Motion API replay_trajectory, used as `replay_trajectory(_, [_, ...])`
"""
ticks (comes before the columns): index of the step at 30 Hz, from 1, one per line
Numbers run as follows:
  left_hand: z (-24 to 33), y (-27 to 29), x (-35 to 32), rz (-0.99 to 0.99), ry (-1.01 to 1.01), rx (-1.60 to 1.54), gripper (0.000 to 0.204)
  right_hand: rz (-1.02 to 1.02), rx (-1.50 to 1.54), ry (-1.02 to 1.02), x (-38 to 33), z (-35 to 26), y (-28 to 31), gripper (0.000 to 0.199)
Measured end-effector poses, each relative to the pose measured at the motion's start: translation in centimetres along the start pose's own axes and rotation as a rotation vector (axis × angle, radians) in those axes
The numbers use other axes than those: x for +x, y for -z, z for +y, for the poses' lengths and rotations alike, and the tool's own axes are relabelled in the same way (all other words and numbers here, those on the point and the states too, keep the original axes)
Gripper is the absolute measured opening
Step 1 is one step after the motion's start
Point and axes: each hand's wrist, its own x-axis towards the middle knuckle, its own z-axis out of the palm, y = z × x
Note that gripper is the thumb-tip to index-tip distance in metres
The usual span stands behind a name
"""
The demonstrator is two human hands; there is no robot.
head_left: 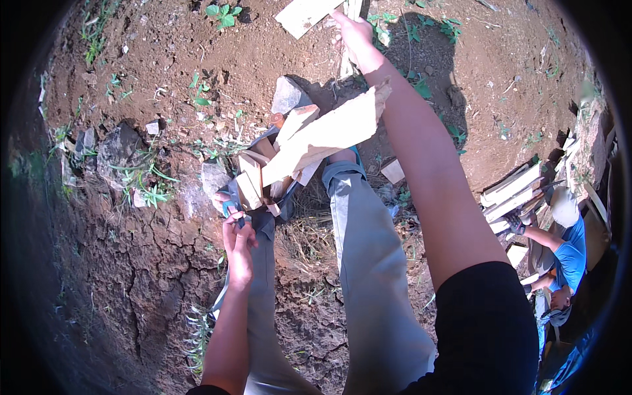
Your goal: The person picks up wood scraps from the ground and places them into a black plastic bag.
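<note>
My right arm stretches far forward, and my right hand [355, 36] is closed around pale split wood, its thumb at the edge of a flat wood piece [304, 16]. A narrow wood strip [346, 62] shows beneath that hand. My left hand [239, 247] is low by my left foot, fingers curled around something small and dark that I cannot make out. Just beyond it stands a dark-rimmed container [289, 192] packed with short wood pieces [249, 181]. A large ragged slab of wood [329, 135] lies slanted across its top.
Grey stones [288, 95] sit around the container, with a bigger rock [120, 150] to the left. A small wood block [393, 172] lies by my right foot. At the right, another person [569, 253] in blue, with gloves, handles stacked wood [517, 191]. Cracked soil and weeds surround me.
</note>
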Motion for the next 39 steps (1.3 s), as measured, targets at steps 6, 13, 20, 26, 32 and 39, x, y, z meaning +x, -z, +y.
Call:
replay_trajectory(6, [0.2,0.7,0.0,0.029,-0.02,-0.029,0.032,0.224,-0.509,-0.069,2.3,-1.6,-6.9,0.047])
replay_trajectory(13, [0.9,0.4,0.3,-0.002,-0.058,-0.058,0.03,0.208,-0.37,-0.026,2.1,-1.1,-7.2,0.047])
replay_trajectory(20, [1.0,1.2,0.4,0.017,-0.03,-0.067,0.031,-0.083,-0.288,-0.072,2.5,-1.7,-9.6,0.042])
replay_trajectory(26, [2.2,1.5,0.9,-0.046,-0.004,-0.087,0.036,-0.137,-0.35,-0.085,2.9,-1.4,-9.4,0.051])
replay_trajectory(32, [1.3,3.0,0.5,-0.02,0.031,-0.057,0.038,0.026,-0.577,-0.044,-1.8,-2.0,-11.8,0.066])
replay_trajectory(39, [1.6,2.7,-0.1,-0.024,0.024,-0.06,0.04,0.076,-0.374,-0.134,-3.4,-2.5,-13.7,0.071])
